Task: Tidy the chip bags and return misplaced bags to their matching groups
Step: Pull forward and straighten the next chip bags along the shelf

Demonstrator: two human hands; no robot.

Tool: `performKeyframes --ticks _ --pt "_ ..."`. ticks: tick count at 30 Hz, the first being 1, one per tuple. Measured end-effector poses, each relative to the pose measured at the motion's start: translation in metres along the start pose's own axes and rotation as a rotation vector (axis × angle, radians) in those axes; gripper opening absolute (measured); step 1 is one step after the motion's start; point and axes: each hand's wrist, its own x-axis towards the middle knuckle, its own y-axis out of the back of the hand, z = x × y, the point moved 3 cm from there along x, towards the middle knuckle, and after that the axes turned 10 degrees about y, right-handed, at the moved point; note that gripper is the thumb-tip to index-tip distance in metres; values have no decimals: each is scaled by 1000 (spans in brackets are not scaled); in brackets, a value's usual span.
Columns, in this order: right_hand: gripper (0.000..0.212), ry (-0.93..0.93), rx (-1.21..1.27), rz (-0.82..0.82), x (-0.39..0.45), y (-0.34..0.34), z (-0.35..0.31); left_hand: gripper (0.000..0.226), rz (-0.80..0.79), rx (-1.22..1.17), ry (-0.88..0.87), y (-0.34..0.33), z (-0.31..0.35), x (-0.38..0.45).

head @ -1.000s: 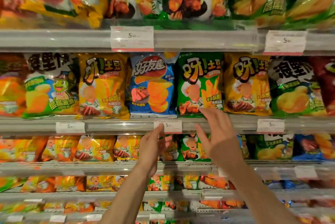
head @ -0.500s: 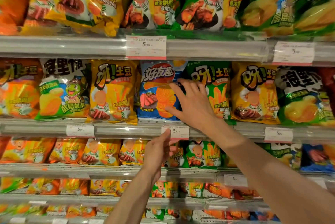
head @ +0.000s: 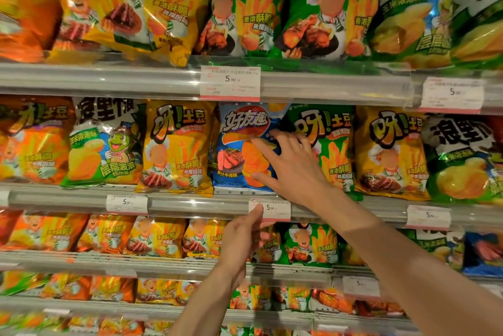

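One glossy, crinkled blue bag point(head: 242, 148) under right hand point(head: 294, 169), seemingly touching.

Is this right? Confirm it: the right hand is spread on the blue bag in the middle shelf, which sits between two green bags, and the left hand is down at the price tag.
Not quite. In the head view the blue bag sits between a yellow bag and a green bag, not two green ones. The rest holds: the right hand is spread on it, and the left hand is at the price tag.
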Motion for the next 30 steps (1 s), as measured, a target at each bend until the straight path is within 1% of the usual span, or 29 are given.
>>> performKeyframes --ticks 6,18,21,23,25,27,30 --pt "81 -36 -38 -20 10 1 0 38 -8 13 -5 3 -2 4" --pt "76 -41 -11 -49 7 1 1 35 -5 21 -10 4 -3 8" --pt "64 -14 39 45 -2 8 3 36 18 8 -6 4 -5 10" --pt "58 -43 26 127 -13 15 12 37 49 -16 -4 3 -7 11" --pt "56 -104 30 190 -28 21 25 41 84 -51 -15 -1 -10 12" --pt "54 -179 70 238 -46 25 40 39 112 -79 -42 -5 -13 13" --pt "63 -314 183 243 -74 25 59 35 122 -95 -75 -9 -17 12"
